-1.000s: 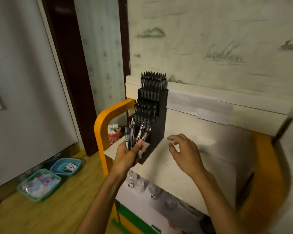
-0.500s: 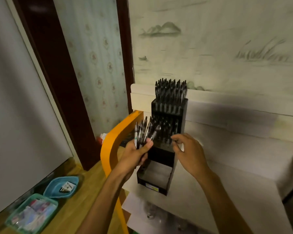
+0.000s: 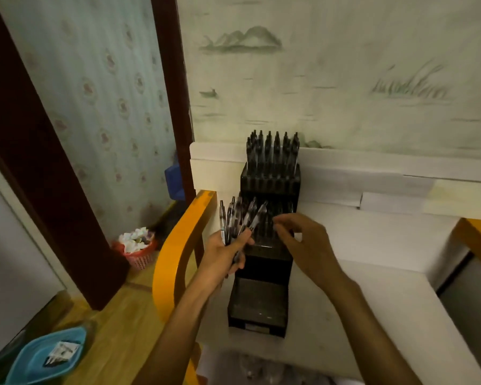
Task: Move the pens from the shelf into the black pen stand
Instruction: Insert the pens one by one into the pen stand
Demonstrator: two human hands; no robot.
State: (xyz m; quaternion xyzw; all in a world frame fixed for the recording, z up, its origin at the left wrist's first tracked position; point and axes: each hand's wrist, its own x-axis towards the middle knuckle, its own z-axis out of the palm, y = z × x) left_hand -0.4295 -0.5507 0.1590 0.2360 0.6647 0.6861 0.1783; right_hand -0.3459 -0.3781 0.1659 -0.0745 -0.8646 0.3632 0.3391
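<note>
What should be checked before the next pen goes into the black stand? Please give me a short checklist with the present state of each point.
1. Left hand grips the bundle of pens firmly: ok, fingers are curled round the barrels.
2. Right hand is free to take a pen: cannot tell, its fingertips are curled at the middle tier and blurred.
3. Black pen stand stands upright on the white shelf: ok.
4. Top tier has room: not ok, it looks full of pens.
5. Middle tier has free slots: cannot tell, too dark and partly hidden by the hands.
6. Lowest compartment has room: ok, it looks empty.
</note>
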